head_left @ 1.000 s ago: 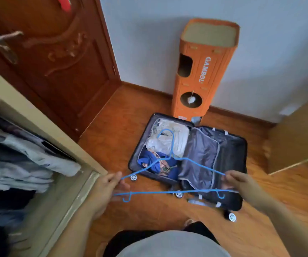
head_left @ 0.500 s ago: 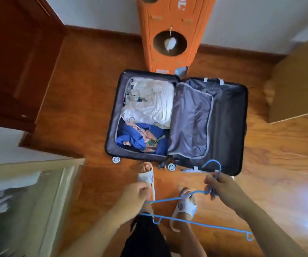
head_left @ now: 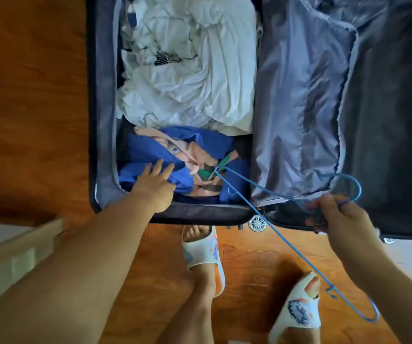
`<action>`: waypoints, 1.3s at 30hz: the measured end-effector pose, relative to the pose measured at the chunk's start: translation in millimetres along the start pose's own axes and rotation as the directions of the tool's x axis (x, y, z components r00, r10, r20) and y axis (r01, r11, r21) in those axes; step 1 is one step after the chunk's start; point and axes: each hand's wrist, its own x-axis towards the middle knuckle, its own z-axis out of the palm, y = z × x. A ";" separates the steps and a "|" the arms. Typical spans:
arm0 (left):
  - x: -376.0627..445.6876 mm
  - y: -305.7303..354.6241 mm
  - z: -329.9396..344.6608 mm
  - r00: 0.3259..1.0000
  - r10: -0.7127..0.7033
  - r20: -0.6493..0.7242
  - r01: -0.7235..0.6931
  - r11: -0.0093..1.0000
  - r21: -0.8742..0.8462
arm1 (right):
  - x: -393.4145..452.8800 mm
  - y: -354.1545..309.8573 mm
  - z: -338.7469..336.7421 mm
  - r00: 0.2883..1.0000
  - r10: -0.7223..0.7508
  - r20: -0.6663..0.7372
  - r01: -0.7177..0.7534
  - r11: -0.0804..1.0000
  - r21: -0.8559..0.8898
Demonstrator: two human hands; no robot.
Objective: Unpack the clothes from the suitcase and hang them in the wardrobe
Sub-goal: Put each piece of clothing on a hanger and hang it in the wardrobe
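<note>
An open dark suitcase (head_left: pixel 101 100) lies on the wooden floor. Its left half holds crumpled white clothes (head_left: pixel 192 70) at the far end and a blue garment (head_left: pixel 147 150) with a pink and green piece at the near end. My left hand (head_left: pixel 156 183) reaches into that half, its straight fingers resting on the blue garment. My right hand (head_left: pixel 341 219) grips a thin blue wire hanger (head_left: pixel 282 238) near its hook, over the suitcase's near edge. The right half is covered by a grey zipped lining (head_left: pixel 301 100).
My two feet in white slippers (head_left: pixel 203 252) stand on the floor just in front of the suitcase. A pale wardrobe edge (head_left: pixel 13 256) juts in at the lower left. Suitcase wheels (head_left: pixel 257 222) sit by the near rim.
My left hand has let go of the hanger and reached into the suitcase onto the blue garment. The view has dropped closer over the suitcase. My right hand alone keeps the hanger.
</note>
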 end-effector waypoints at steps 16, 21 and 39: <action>-283.7 -83.1 -159.7 0.618 -0.785 0.033 -0.492 -0.419 -0.763 | -123.3 -91.2 -117.7 0.999 -0.041 -0.023 0.043 0.992 0.122; -446.5 -44.8 -260.0 0.535 -0.831 -0.149 -0.683 -0.322 -0.656 | -186.5 -136.0 -215.1 0.993 -0.118 0.018 0.114 0.983 0.141; -901.9 121.4 -419.7 0.175 -0.557 -0.812 -0.931 0.175 -0.320 | -416.5 -331.0 -460.4 0.637 -0.764 0.104 0.755 0.645 0.115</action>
